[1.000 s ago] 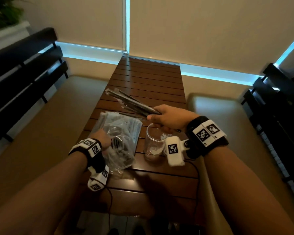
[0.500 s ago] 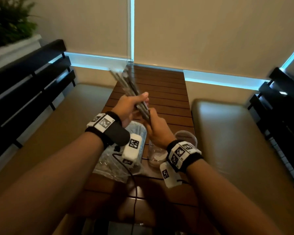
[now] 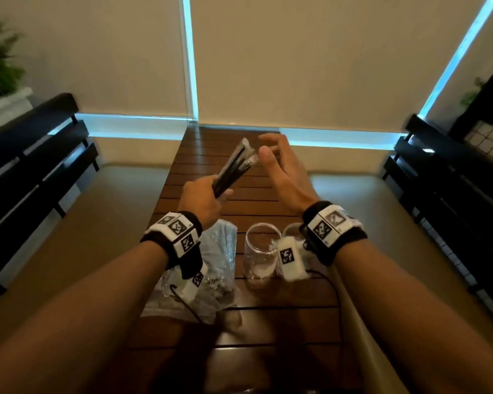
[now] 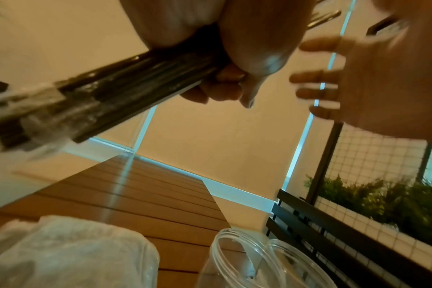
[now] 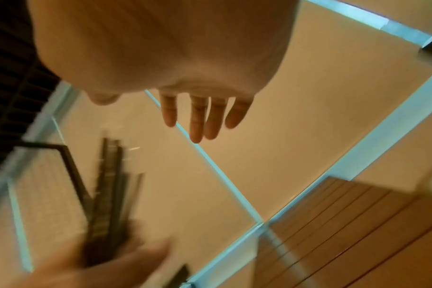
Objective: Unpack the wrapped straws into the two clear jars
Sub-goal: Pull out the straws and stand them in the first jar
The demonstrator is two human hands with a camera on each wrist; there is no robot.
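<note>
My left hand [image 3: 204,201] grips a bundle of dark straws in clear wrappers [image 3: 234,169], held up and tilted to the right above the table. In the left wrist view the bundle of straws [image 4: 116,89] runs out to the left from my curled fingers. My right hand [image 3: 279,166] is open, fingers straight, its thumb close to the bundle's upper end; whether it touches is unclear. Two clear jars [image 3: 261,253] [image 3: 292,231] stand side by side on the table below my right wrist. They show from above in the left wrist view as jars [image 4: 237,259] [image 4: 296,261].
A clear plastic bag with more wrapped straws [image 3: 211,268] lies on the slatted wooden table [image 3: 231,143], left of the jars. Cushioned benches [image 3: 77,231] with dark slatted backs flank the table. A cable [image 3: 329,282] runs across the near table.
The bundle has passed from my right hand to my left. My right hand has let go, opened and risen beside the bundle's tip. The view has tipped up slightly.
</note>
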